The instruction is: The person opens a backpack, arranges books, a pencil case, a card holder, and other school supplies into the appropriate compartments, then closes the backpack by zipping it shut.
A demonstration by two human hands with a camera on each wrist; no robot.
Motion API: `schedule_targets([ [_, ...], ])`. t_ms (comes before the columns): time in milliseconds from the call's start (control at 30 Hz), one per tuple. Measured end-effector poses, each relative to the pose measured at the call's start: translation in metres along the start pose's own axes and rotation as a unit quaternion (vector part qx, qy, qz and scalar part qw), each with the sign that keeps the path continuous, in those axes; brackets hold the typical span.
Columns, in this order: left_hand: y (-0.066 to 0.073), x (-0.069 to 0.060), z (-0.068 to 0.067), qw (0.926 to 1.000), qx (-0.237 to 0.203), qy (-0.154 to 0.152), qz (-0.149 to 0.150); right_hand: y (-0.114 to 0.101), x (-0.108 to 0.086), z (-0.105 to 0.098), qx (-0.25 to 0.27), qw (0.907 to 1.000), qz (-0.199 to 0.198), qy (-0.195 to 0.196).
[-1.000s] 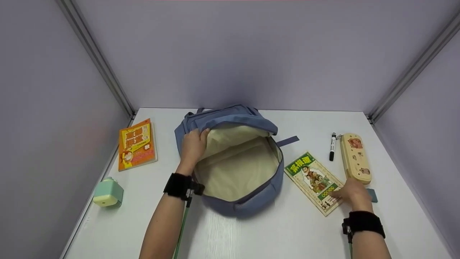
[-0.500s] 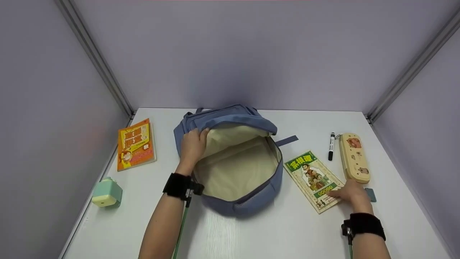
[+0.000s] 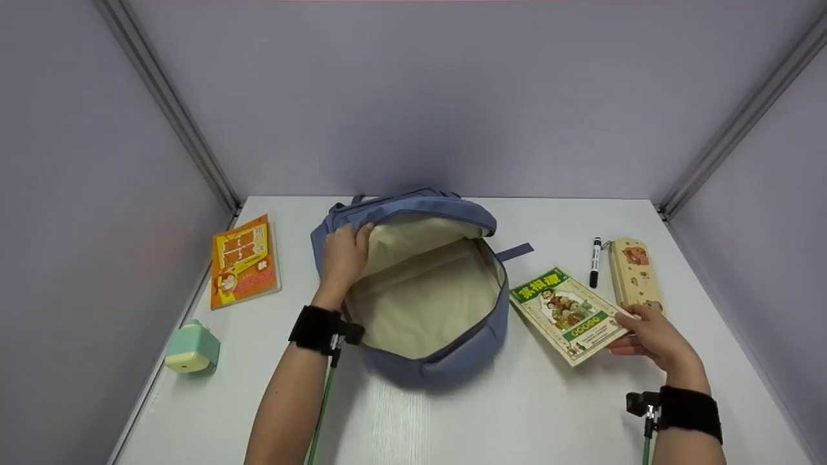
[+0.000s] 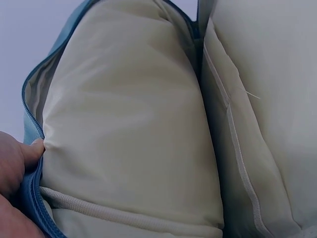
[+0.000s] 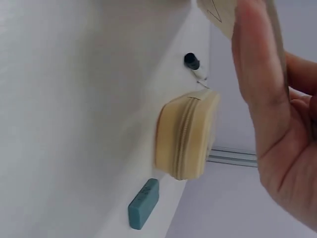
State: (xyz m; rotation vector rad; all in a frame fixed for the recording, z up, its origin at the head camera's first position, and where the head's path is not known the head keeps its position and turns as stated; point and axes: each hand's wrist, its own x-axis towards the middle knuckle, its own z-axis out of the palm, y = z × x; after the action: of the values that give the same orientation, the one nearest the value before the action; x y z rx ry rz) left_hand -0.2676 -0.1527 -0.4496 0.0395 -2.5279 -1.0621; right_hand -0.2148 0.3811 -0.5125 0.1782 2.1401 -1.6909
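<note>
A blue backpack (image 3: 465,368) lies unzipped in the middle, its cream lining (image 4: 129,109) filling the left wrist view. My left hand (image 3: 344,255) grips the edge of its raised flap, thumb on the inner side. To the right of the bag, my right hand (image 3: 659,339) pinches the lower right corner of a green and cream booklet (image 3: 568,313), thumb on top and fingers beneath. That near end is tilted up off the table. In the right wrist view, the right hand (image 5: 277,109) holds the booklet's edge (image 5: 223,15) at the top.
An orange book (image 3: 242,261) and a mint and yellow box-shaped object (image 3: 192,349) lie at the left. At the right are a marker (image 3: 595,261) and a cream pencil case (image 3: 634,271). The right wrist view shows a teal block (image 5: 143,203) beside the case. Grey panels surround the white table (image 3: 471,426).
The right hand has turned and now has its fingers under the booklet, whose near end has risen from the table. The left hand and the flap have shifted slightly upward.
</note>
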Motion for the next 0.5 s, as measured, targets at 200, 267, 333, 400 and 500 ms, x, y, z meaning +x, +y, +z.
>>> schedule_targets([
  [200,0.004,0.001,-0.003,0.9999,-0.011,0.004,0.004,-0.029,-0.015,0.000,0.102,0.9925,-0.052,0.042],
  [267,0.004,0.001,-0.003,0.9999,-0.014,0.003,0.004,-0.038,-0.019,0.001,0.143,0.9857,-0.066,0.060],
  [333,0.005,0.001,-0.003,0.9999,-0.013,0.003,0.003,-0.045,-0.023,0.002,0.180,0.9780,-0.077,0.071],
  [400,0.006,0.002,-0.003,0.9999,-0.009,0.005,0.001,-0.051,-0.026,0.003,0.212,0.9707,-0.085,0.073],
  [500,0.008,0.002,-0.003,1.0000,-0.006,0.006,-0.003,-0.057,-0.029,0.006,0.238,0.9643,-0.093,0.069],
])
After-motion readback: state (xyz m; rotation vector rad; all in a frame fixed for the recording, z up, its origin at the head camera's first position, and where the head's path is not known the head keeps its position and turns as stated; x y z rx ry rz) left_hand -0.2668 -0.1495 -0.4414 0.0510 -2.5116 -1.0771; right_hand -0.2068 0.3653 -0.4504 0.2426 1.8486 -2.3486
